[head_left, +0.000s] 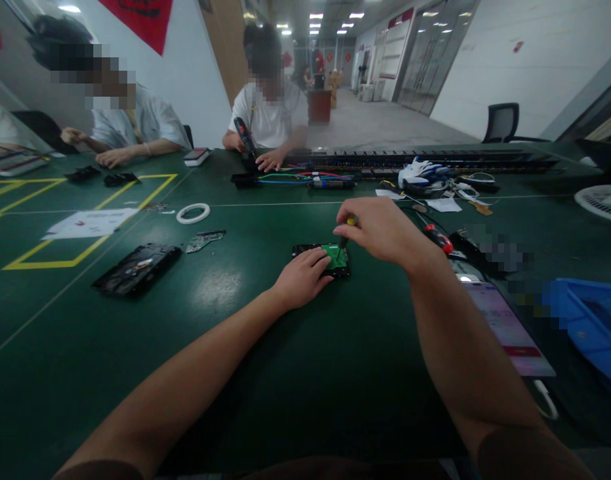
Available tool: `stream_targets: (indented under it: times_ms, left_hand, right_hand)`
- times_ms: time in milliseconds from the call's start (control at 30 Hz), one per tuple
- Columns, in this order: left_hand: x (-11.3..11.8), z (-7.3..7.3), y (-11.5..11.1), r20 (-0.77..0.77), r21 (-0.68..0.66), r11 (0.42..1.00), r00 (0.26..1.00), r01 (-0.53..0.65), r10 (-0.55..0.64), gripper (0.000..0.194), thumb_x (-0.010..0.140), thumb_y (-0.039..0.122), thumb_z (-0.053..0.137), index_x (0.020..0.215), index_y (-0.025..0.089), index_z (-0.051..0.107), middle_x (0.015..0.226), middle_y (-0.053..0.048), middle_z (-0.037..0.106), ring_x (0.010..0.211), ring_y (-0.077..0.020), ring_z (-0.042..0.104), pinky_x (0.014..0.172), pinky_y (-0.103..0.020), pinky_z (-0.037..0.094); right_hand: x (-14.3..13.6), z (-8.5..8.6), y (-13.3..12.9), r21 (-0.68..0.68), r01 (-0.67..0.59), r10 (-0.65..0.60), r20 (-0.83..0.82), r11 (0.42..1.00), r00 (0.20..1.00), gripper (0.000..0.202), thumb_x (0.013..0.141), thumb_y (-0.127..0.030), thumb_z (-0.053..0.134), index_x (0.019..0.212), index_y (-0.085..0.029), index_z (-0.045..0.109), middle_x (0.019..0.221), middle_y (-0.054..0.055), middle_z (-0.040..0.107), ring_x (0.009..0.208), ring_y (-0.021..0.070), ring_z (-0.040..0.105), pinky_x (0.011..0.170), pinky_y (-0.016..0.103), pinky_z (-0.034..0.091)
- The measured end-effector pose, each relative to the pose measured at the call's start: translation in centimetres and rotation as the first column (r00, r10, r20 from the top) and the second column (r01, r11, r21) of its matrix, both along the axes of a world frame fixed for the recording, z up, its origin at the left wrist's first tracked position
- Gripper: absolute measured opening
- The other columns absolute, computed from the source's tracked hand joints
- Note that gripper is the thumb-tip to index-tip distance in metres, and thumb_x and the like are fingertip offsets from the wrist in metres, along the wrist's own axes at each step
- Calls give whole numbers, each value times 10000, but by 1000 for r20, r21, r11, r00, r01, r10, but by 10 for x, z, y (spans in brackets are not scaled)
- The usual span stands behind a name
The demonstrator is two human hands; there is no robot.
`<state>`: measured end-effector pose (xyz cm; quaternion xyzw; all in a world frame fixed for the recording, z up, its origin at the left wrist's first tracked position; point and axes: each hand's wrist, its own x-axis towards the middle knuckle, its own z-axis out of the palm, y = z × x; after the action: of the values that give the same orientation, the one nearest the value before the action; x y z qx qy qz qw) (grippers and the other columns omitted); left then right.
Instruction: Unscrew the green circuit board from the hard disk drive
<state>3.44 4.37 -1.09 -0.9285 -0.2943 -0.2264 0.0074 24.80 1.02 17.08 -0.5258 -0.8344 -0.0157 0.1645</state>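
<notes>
A black hard drive point(341, 272) with a green circuit board point(338, 255) facing up lies flat on the table in front of me. My left hand point(304, 277) steadies it, its fingers across the top and the thumb along the near edge. In my right hand point(378, 230) is a screwdriver point(343, 241) with a dark and yellow handle, pinched between the fingers. The screwdriver stands nearly upright, its tip down at the green board; the screw under it is too small to make out.
To the left lie a black casing point(138, 268), a loose circuit board point(204, 241) and a white tape ring point(192, 213). A phone point(508, 327), a red-handled tool point(439, 238) and a blue tray point(592, 333) are on the right. Across the table, a person holds a power screwdriver point(244, 136).
</notes>
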Motion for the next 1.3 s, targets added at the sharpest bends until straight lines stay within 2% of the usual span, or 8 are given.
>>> stream_targets:
  times_ms: [167,400,600,800,1067,1300]
  left_hand:
    - [0,0,0,7,-13,1000,1000,-2,2,439,1089,419,612,1457,180,617,1536,-172,620,1479,-348,565,1243,-565,474]
    - [0,1,-1,-2,-7,1000,1000,-11,11,436,1088,406,616,1444,155,627,1534,-177,620,1473,-347,569,1253,-539,470]
    - [0,-1,0,13,-10,1000,1000,-2,2,440,1089,415,612,1462,182,615,1541,-168,614,1483,-344,562,1244,-559,475]
    - [0,-2,1,13,1,1000,1000,5,-5,437,1093,416,606,1457,174,616,1535,-174,618,1484,-344,562,1246,-554,476]
    - [0,1,-1,21,0,1000,1000,1,-1,426,1092,412,610,1434,158,629,1526,-175,625,1471,-348,571,1246,-542,476]
    - [0,2,-2,15,0,1000,1000,-1,1,441,1087,409,623,1444,150,623,1531,-184,618,1475,-350,567,1251,-540,471]
  right_hand:
    - [0,2,-3,-32,-18,18,1,999,1000,140,983,-272,702,1036,-186,800,1016,81,827,941,257,732,848,361,463]
    - [0,7,-7,-34,-38,40,43,999,998,260,989,-178,594,1122,-133,812,1153,144,814,1068,302,726,947,392,487]
    - [0,2,-2,-26,45,-43,64,999,997,218,1023,-285,652,1131,-168,800,1137,133,810,1059,297,726,908,389,487]
    - [-3,2,-3,20,162,-163,148,987,975,251,1016,-420,707,1058,-198,816,1030,130,817,939,297,724,781,386,457]
    - [-8,1,-4,42,192,-196,158,980,968,325,1019,-493,693,992,-187,800,972,151,806,896,308,716,715,380,414]
    - [-7,3,-5,-2,103,-102,126,995,987,230,1017,-376,713,1023,-166,806,1009,137,809,954,296,729,802,381,448]
